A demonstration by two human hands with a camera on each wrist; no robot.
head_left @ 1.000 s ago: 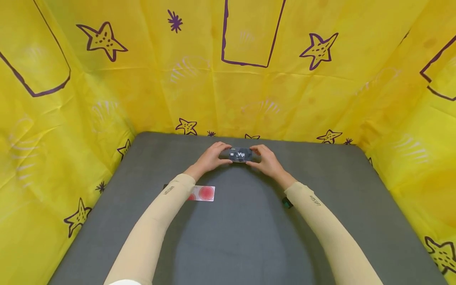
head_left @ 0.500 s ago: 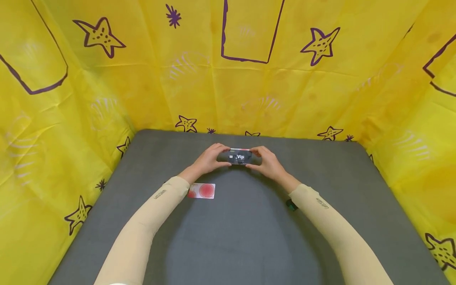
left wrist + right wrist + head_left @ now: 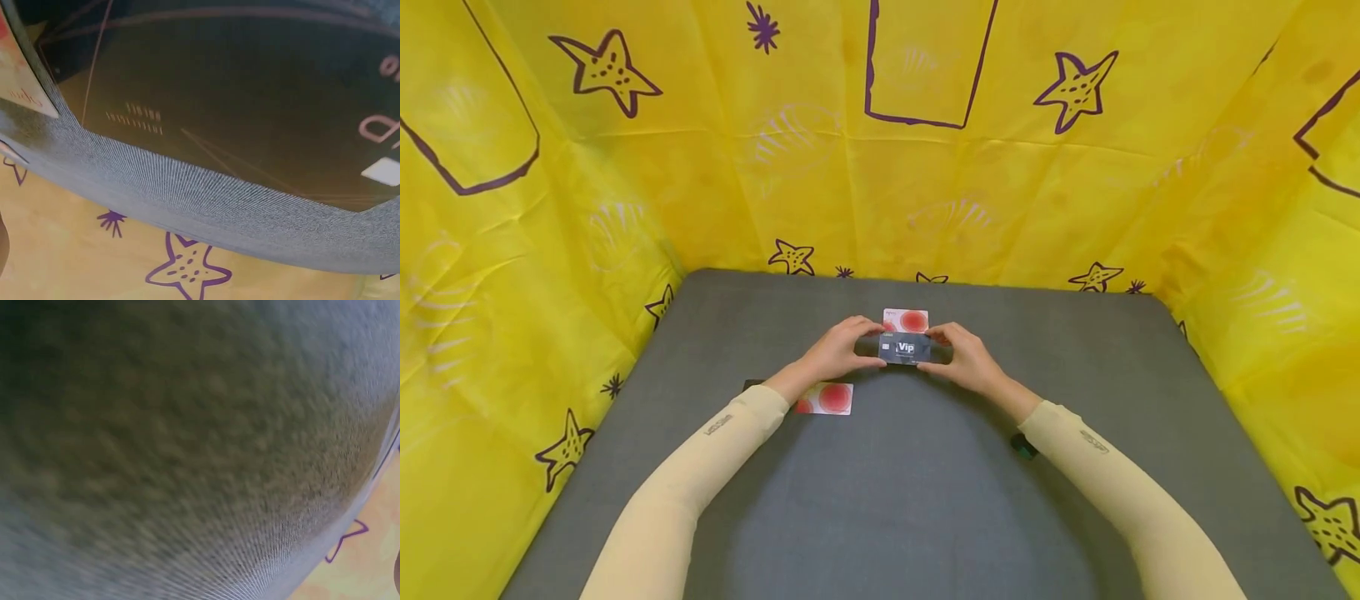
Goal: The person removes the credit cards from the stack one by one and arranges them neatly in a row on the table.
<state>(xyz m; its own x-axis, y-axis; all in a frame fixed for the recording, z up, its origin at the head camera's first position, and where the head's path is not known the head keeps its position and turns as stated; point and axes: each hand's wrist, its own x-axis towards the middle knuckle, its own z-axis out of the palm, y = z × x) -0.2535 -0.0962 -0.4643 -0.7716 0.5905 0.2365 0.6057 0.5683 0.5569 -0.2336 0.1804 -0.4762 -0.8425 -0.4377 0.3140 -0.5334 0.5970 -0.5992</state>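
Observation:
Both hands hold a dark grey "Vip" card (image 3: 904, 348) by its short ends, in the middle of the table toward the back. My left hand (image 3: 841, 348) pinches its left end between thumb and fingers. The right end is pinched the same way by my right hand (image 3: 967, 358). Just behind it shows a white card with red circles (image 3: 910, 320), its near part covered by the dark card. A second white card with red circles (image 3: 833, 398) lies beside my left wrist, which partly hides it. In the left wrist view a dark card (image 3: 187, 94) appears close up.
A dark corner (image 3: 752, 384) peeks out left of my left wrist. A small dark green object (image 3: 1023, 447) sits under the right wrist. The grey tabletop (image 3: 887, 500) is bounded by yellow cloth (image 3: 880, 200) with purple starfish on the back and sides.
Both hands have drawn the dark Vip card nearer to me. The white card with red circles behind it has come into sight. The other white card has stayed put.

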